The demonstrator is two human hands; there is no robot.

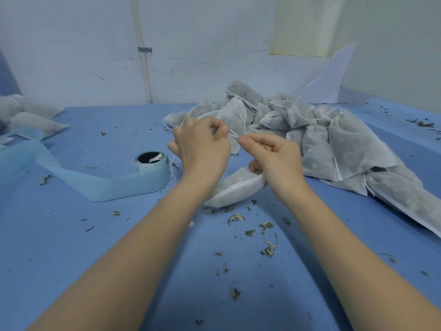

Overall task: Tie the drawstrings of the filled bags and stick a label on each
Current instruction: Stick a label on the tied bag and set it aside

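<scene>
drawstring (235,135): i pinch it between left hand (202,149) and right hand (272,152), close together.
bag (236,188): under both wrists; i'd pull evenly to cinch.

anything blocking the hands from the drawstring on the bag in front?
Nothing visible. The left hand and right hand both already pinch the drawstring above the bag; the pile of bags lies behind.
</scene>
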